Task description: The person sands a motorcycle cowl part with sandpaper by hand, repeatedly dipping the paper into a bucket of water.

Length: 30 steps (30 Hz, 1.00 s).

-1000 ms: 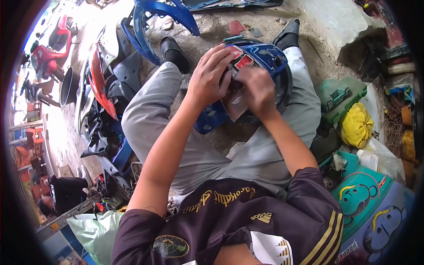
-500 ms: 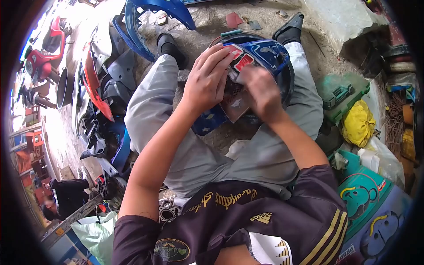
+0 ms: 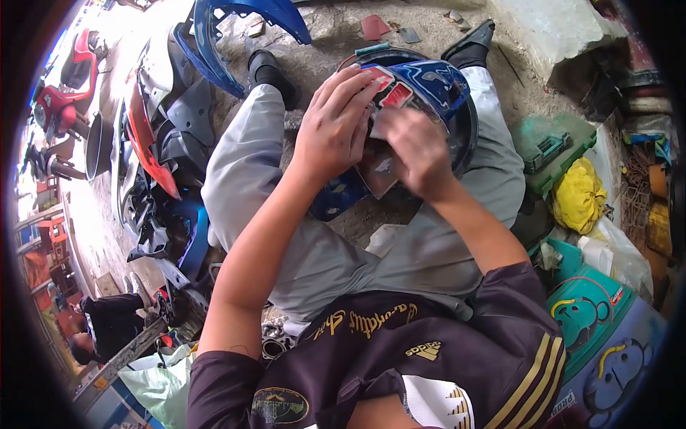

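A glossy blue motorcycle fairing panel (image 3: 436,80) with red and white decals rests between my knees, over a black basin (image 3: 468,136). My left hand (image 3: 336,125) grips its left side, fingers laid together across the decal. Pinched in my right hand (image 3: 418,146) is a small grey sheet, apparently a piece of sandpaper (image 3: 379,131), pressed against the panel beside the red decal. Those fingers are somewhat blurred. Below the hands, a reddish-brown scuffed surface (image 3: 377,171) shows, partly hidden. Another blue part with pale patches (image 3: 334,200) lies under my left wrist.
Blue fairing (image 3: 250,14) lies ahead on the left, with red and black body parts (image 3: 150,143) nearby. Reddish and grey scraps (image 3: 374,27) are on the ground. To the right are a green case (image 3: 557,150), yellow bag (image 3: 580,194) and teal box (image 3: 589,307). A person (image 3: 111,325) is at far left.
My right hand has shifted slightly left and up over the panel, with the grey sheet still in it. My left hand keeps its hold. The whole view has shifted a little.
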Each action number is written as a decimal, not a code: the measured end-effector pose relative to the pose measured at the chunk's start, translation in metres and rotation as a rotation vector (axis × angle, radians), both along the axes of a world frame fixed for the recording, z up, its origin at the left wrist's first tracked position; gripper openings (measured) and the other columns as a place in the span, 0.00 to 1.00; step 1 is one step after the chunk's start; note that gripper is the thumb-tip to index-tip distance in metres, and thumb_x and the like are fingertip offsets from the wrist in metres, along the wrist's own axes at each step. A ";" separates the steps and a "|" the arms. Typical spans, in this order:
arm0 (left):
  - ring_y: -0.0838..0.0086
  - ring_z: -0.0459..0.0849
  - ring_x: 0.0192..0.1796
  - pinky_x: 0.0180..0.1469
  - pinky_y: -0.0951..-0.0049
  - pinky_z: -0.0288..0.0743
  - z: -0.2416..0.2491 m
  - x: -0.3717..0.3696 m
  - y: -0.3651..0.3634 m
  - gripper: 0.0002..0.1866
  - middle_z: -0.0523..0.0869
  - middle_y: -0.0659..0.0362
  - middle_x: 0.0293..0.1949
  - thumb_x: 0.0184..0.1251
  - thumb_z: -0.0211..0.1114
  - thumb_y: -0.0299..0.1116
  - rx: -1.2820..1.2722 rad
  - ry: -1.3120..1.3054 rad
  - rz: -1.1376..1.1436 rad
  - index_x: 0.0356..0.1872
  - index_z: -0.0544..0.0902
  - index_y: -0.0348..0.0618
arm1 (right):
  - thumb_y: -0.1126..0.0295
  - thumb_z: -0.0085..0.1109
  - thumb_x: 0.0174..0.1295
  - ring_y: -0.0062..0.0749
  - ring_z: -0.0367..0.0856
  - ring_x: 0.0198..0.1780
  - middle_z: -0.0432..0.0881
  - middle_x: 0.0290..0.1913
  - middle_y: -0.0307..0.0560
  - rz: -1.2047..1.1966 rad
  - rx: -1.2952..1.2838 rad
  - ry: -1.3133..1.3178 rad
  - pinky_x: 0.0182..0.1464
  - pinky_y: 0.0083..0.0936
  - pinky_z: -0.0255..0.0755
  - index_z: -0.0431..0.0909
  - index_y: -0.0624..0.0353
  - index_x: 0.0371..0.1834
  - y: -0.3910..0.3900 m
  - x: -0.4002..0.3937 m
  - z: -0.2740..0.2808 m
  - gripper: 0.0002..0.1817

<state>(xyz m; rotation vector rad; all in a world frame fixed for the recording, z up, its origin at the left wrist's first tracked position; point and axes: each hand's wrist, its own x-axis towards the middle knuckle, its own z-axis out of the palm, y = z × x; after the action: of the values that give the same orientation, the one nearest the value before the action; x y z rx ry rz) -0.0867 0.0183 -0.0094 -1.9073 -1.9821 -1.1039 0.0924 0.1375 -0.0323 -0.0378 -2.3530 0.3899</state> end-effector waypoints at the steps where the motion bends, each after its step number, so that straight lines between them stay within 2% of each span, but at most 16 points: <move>1: 0.49 0.78 0.77 0.79 0.49 0.73 0.001 -0.001 0.002 0.26 0.84 0.49 0.69 0.66 0.69 0.22 0.002 0.001 -0.003 0.68 0.85 0.39 | 0.75 0.61 0.69 0.59 0.88 0.61 0.89 0.60 0.59 0.019 -0.030 0.021 0.65 0.47 0.83 0.87 0.67 0.57 -0.002 -0.002 0.007 0.15; 4: 0.49 0.78 0.77 0.79 0.49 0.73 0.002 0.000 -0.001 0.26 0.84 0.49 0.69 0.66 0.69 0.22 -0.002 -0.019 -0.008 0.68 0.85 0.39 | 0.76 0.59 0.70 0.59 0.87 0.63 0.89 0.59 0.59 -0.252 -0.241 0.038 0.67 0.48 0.82 0.87 0.68 0.57 0.030 -0.007 -0.008 0.15; 6: 0.49 0.78 0.77 0.79 0.49 0.73 0.003 -0.001 -0.002 0.27 0.84 0.49 0.69 0.66 0.69 0.22 -0.003 -0.029 -0.017 0.68 0.85 0.39 | 0.77 0.59 0.70 0.61 0.87 0.64 0.88 0.60 0.61 -0.238 -0.115 0.068 0.68 0.49 0.81 0.87 0.68 0.56 0.016 -0.003 -0.012 0.15; 9: 0.49 0.78 0.78 0.80 0.49 0.72 0.001 -0.001 -0.002 0.27 0.84 0.49 0.70 0.66 0.69 0.22 0.003 -0.025 -0.025 0.68 0.85 0.39 | 0.77 0.59 0.70 0.60 0.86 0.64 0.88 0.61 0.61 -0.061 -0.088 0.025 0.69 0.48 0.81 0.86 0.68 0.58 -0.002 0.007 -0.001 0.16; 12: 0.49 0.78 0.78 0.81 0.48 0.72 0.000 0.001 -0.001 0.27 0.84 0.49 0.70 0.66 0.69 0.22 0.007 -0.019 -0.017 0.68 0.85 0.39 | 0.80 0.61 0.69 0.55 0.88 0.65 0.90 0.61 0.56 -0.262 -0.273 0.081 0.69 0.46 0.81 0.88 0.66 0.58 0.021 0.002 -0.011 0.16; 13: 0.50 0.78 0.78 0.81 0.48 0.72 0.000 0.001 -0.001 0.27 0.84 0.49 0.70 0.66 0.69 0.22 0.010 -0.023 -0.015 0.68 0.85 0.39 | 0.81 0.60 0.69 0.55 0.88 0.64 0.90 0.60 0.56 -0.283 -0.191 0.062 0.69 0.47 0.82 0.88 0.67 0.58 0.018 0.001 -0.012 0.16; 16: 0.50 0.78 0.78 0.81 0.48 0.72 0.000 0.001 -0.005 0.27 0.84 0.50 0.70 0.66 0.69 0.22 -0.001 -0.022 -0.013 0.68 0.85 0.39 | 0.76 0.61 0.68 0.60 0.87 0.62 0.88 0.59 0.60 -0.071 -0.057 0.074 0.66 0.49 0.82 0.86 0.68 0.59 -0.001 0.002 -0.004 0.17; 20: 0.50 0.77 0.79 0.81 0.49 0.72 -0.003 0.001 -0.002 0.27 0.83 0.50 0.71 0.65 0.69 0.22 0.007 -0.033 -0.017 0.68 0.85 0.39 | 0.77 0.61 0.66 0.57 0.86 0.65 0.88 0.63 0.60 -0.206 -0.080 0.003 0.70 0.48 0.80 0.86 0.69 0.59 0.015 0.001 -0.011 0.18; 22: 0.50 0.77 0.79 0.81 0.49 0.72 -0.001 0.000 0.000 0.27 0.83 0.50 0.71 0.65 0.69 0.22 0.006 -0.032 -0.016 0.68 0.85 0.39 | 0.77 0.59 0.68 0.59 0.86 0.64 0.88 0.61 0.59 -0.038 -0.016 0.021 0.70 0.48 0.80 0.86 0.69 0.58 -0.002 0.002 0.007 0.17; 26: 0.49 0.77 0.79 0.81 0.49 0.72 -0.001 0.000 -0.002 0.27 0.84 0.50 0.70 0.65 0.69 0.22 -0.001 -0.041 -0.015 0.68 0.85 0.39 | 0.77 0.60 0.66 0.58 0.86 0.66 0.88 0.60 0.59 -0.192 -0.111 -0.022 0.70 0.48 0.80 0.86 0.69 0.56 0.029 -0.001 -0.005 0.17; 28: 0.49 0.78 0.78 0.81 0.49 0.72 0.000 -0.002 0.001 0.27 0.84 0.49 0.70 0.65 0.69 0.22 0.007 -0.037 -0.017 0.68 0.85 0.39 | 0.78 0.59 0.66 0.59 0.86 0.64 0.89 0.59 0.60 -0.051 -0.001 -0.052 0.68 0.48 0.82 0.86 0.69 0.56 0.009 0.005 -0.002 0.17; 30: 0.49 0.78 0.78 0.81 0.49 0.72 0.000 -0.001 0.000 0.27 0.84 0.49 0.70 0.65 0.69 0.22 0.007 -0.034 -0.017 0.67 0.85 0.39 | 0.78 0.59 0.66 0.60 0.86 0.64 0.88 0.59 0.60 -0.047 -0.010 -0.050 0.67 0.48 0.82 0.86 0.70 0.56 0.009 0.003 0.002 0.16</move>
<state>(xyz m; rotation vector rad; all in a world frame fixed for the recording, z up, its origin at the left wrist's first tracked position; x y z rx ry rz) -0.0881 0.0187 -0.0095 -1.9185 -1.9804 -1.1539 0.0954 0.1463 -0.0303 -0.1082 -2.3951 0.3817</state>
